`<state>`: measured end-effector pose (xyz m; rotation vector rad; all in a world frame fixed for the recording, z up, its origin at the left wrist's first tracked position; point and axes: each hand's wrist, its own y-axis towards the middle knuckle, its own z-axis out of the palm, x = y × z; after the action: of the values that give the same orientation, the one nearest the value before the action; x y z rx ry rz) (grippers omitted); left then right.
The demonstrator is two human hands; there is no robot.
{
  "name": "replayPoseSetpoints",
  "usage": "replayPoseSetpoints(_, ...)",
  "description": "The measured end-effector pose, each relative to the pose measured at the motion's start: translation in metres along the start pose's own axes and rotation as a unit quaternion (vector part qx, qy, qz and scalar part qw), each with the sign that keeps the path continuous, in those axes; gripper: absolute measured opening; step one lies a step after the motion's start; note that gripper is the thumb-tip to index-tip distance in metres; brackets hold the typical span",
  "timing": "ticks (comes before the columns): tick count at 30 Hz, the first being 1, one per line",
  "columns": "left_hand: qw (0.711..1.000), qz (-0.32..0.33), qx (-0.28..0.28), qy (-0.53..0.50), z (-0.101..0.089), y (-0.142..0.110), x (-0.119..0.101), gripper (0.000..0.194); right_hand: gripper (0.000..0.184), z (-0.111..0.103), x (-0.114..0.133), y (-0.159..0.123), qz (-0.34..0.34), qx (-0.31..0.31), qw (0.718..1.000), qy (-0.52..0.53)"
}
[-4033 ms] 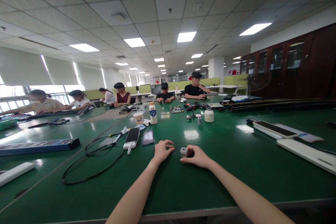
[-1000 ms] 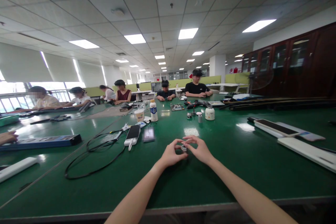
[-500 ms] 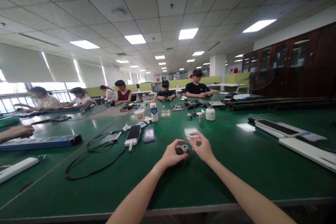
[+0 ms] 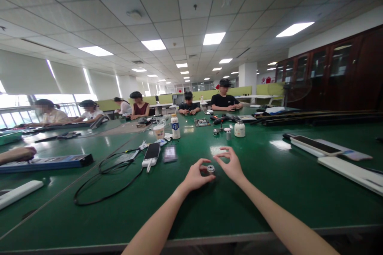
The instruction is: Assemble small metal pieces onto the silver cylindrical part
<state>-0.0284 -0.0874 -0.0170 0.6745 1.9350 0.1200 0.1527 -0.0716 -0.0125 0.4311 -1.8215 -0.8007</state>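
Observation:
A small silver metal cylinder [image 4: 211, 169] with a ringed top and a dark centre stands upright on the green table [image 4: 257, 203]. My left hand [image 4: 196, 175] grips it, thumb on the near side and fingers behind. Just to the right of the cylinder, my right hand [image 4: 231, 166] is raised with thumb and forefinger curved apart; nothing shows between them. Farther back stand another grey metal cylinder [image 4: 228, 135] and a white jar [image 4: 239, 129]. Small metal parts [image 4: 216, 132] lie beside these.
A phone on a white power bank [image 4: 151, 154], looped black cable [image 4: 89, 203], bottle [image 4: 175, 126] and cup [image 4: 159, 132] lie left of centre. A blue power strip [image 4: 56, 163] has a co-worker's hand [image 4: 24, 153] over it. White flat devices [image 4: 353, 173] lie right. Several people sit around.
Four seconds ago my right hand held the cylinder and my left was apart; now my left holds it. My right hand has drawn back from its top. A co-worker's hand appeared at left.

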Motion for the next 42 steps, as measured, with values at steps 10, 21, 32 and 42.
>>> replayPoseSetpoints(10,1.0,0.0,0.006,-0.009,0.0,0.0,-0.002,0.049,0.022,-0.008,-0.061,0.003,0.099,0.077,0.984,-0.129)
replayPoseSetpoints(21,1.0,0.016,0.008,-0.014,0.0,0.001,-0.001,0.043,0.019,-0.008,0.006,-0.002,0.0,0.074,0.994,0.078)
replayPoseSetpoints(32,1.0,0.013,0.005,-0.008,0.0,0.001,-0.002,0.044,0.013,0.0,0.009,-0.007,-0.024,0.11,0.99,0.079)
replayPoseSetpoints(42,0.999,0.024,0.009,-0.023,0.001,0.001,0.002,0.046,0.023,-0.001,0.017,-0.01,0.002,0.165,0.98,0.114)
